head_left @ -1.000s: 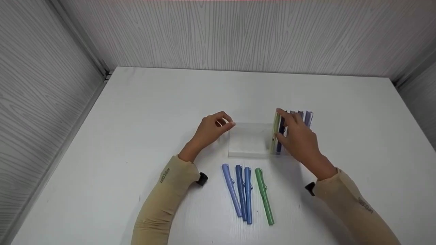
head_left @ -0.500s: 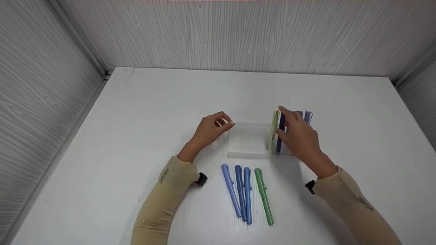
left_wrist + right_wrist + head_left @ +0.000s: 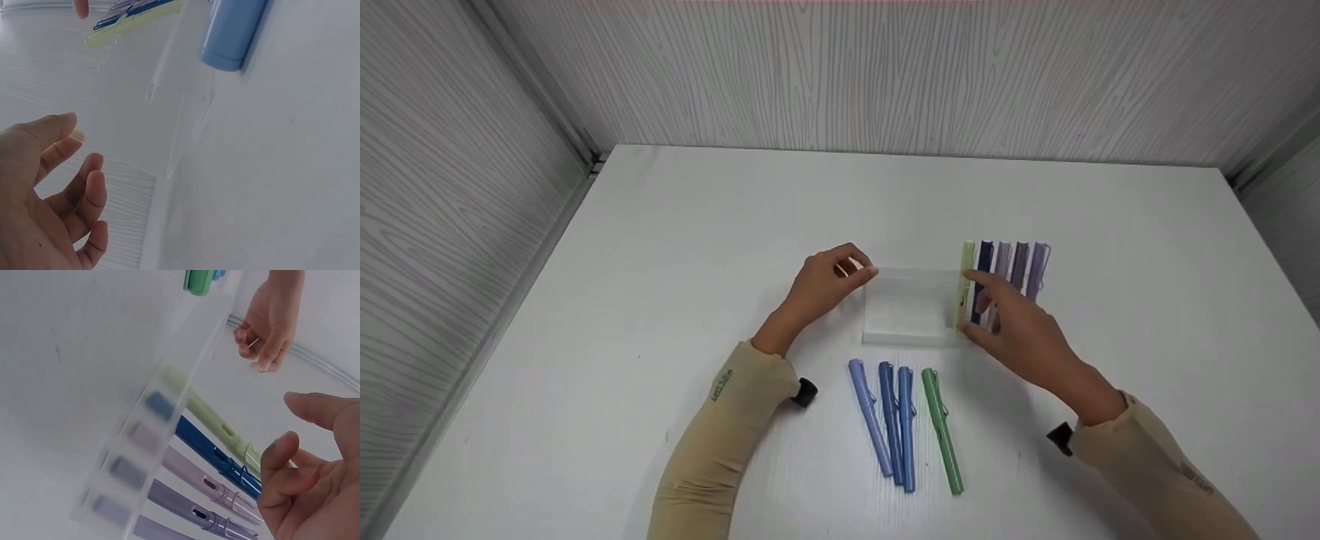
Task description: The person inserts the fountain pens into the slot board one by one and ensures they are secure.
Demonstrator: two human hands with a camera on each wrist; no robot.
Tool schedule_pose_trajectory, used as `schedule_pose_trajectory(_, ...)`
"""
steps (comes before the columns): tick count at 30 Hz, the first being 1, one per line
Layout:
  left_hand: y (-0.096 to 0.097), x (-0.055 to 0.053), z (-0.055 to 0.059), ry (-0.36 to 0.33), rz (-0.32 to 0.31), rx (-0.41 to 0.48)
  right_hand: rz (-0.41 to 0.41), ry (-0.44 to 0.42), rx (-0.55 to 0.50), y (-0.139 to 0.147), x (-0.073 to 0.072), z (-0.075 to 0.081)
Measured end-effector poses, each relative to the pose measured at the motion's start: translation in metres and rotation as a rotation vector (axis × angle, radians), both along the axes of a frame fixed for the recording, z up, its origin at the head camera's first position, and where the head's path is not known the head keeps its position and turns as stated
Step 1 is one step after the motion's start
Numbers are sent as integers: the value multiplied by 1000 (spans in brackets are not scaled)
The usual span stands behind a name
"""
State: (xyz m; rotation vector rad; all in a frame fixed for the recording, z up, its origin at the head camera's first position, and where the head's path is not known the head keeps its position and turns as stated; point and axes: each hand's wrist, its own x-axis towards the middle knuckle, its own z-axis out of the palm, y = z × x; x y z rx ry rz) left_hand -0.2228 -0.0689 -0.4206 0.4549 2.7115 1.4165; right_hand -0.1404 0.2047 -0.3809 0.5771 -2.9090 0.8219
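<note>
A clear plastic pen holder [image 3: 911,339] stands on the table, with a row of capped pens upright in its right part. At the row's left end is a pale green pen [image 3: 966,259], next to a dark blue pen [image 3: 985,259] and several purple ones. My left hand [image 3: 829,285] pinches the holder's upper left corner between thumb and forefinger. Beside the pale green pen is my right hand [image 3: 1020,330], thumb and forefinger apart, holding nothing. In the right wrist view, that hand [image 3: 320,467] has its other fingers partly bent, near the caps.
In front of the holder, a light blue pen [image 3: 870,418], two darker blue pens [image 3: 907,431] and a green pen [image 3: 943,431] lie on the white table [image 3: 720,202]. Grey wood-grain panels [image 3: 885,82] rise behind and at the sides.
My right hand has come away from the pale green pen's upper end and lowered towards me, fingers parted. More pen tops show now. The left hand stays at the holder's corner.
</note>
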Motion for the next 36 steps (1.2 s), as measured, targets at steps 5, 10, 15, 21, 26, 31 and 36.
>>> schedule_pose_trajectory(5, 0, 0, 0, 0, -1, 2, 98, -180, -34, 3, 7, 0)
schedule_pose_trajectory(10, 0, -1, 0, 1, -3, 0, 182, -420, -23, 5, 10, -4)
schedule_pose_trajectory(15, -1, 0, -1, -5, -2, 7, 238, -545, 20, 5, 12, -8)
schedule_pose_trajectory(21, 0, 0, -2, -8, -1, 10, 296, -612, 70, 3, 15, -13)
schedule_pose_trajectory(26, 0, 0, -3, 1, -20, 20, 335, -629, 116, -2, 15, -15)
schedule_pose_trajectory(31, -1, 1, -3, -1, -15, 15, 356, -645, 144, -8, 15, -17)
schedule_pose_trajectory(36, -1, 1, -2, -3, -6, 10, 364, -634, 177, -11, 15, -22)
